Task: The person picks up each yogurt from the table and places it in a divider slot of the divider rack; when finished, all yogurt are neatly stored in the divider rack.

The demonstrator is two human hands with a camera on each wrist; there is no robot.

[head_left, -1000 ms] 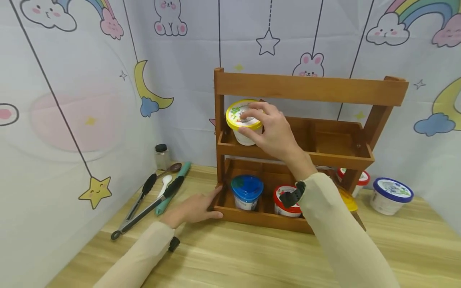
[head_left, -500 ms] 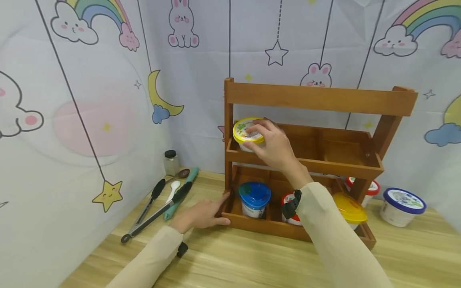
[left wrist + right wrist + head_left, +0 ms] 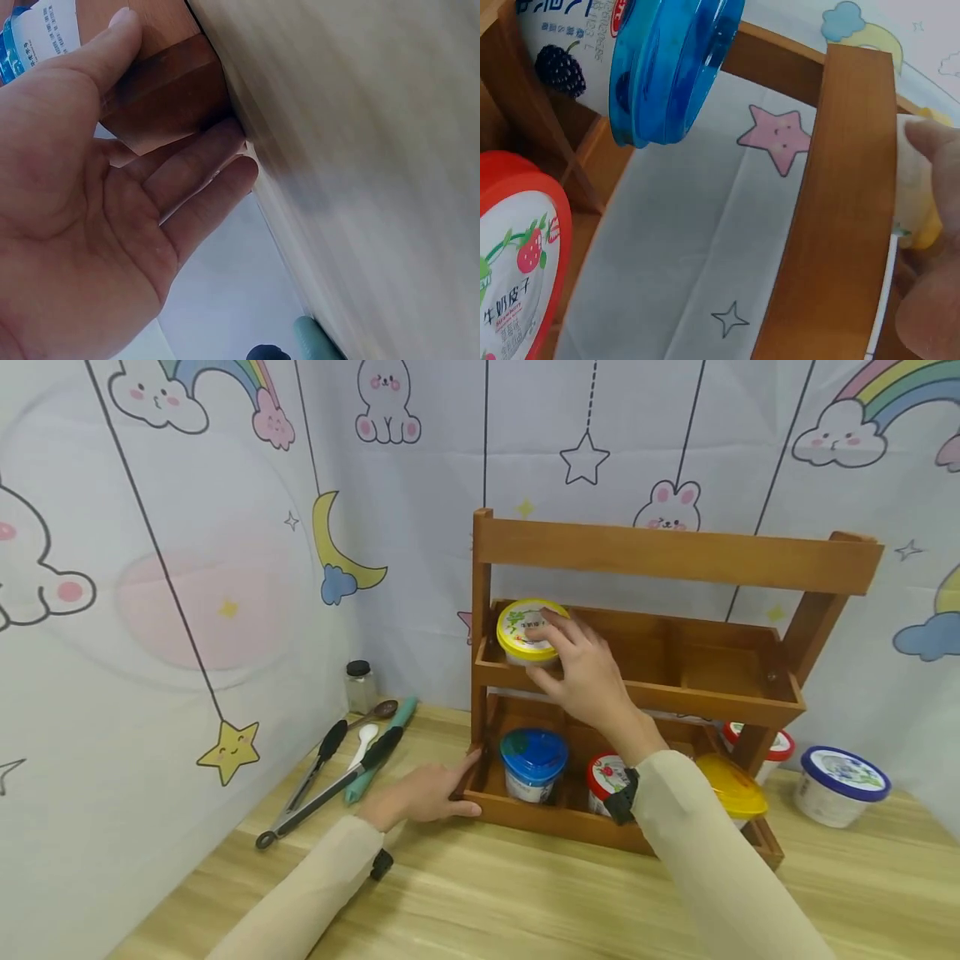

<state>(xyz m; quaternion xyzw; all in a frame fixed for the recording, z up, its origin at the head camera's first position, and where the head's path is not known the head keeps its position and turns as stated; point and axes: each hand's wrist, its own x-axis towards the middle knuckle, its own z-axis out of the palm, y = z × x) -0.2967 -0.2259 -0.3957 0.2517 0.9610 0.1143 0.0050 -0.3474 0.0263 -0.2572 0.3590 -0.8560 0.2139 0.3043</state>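
Observation:
In the head view my right hand (image 3: 588, 681) holds a white tub (image 3: 516, 660) with a yellow lid in the left part of the wooden rack's upper shelf. One fingertip touches the lid; the thumb is at the tub's front. My left hand (image 3: 423, 793) rests on the lower left corner of the wooden rack (image 3: 555, 822), thumb at the front, fairly straight fingers along the side. In the left wrist view, the left palm (image 3: 82, 247) faces the camera. On the lower shelf are a blue-lidded tub (image 3: 533, 760) and a red-lidded tub (image 3: 606, 777).
A yellow domed-lid tub (image 3: 733, 789) sits at the lower right of the rack, partly behind the right sleeve. Further right stands a dark-blue-lidded tub (image 3: 836, 789) near a red-lidded one (image 3: 776, 747). Tongs (image 3: 330, 797), spoons, a green tool (image 3: 401, 718) and a jar (image 3: 362, 689) lie left.
The yellow-lidded tub has come down into the upper shelf with my right hand, from a raised, tilted position. The left hand stays at the rack's corner. The head view has shifted a little.

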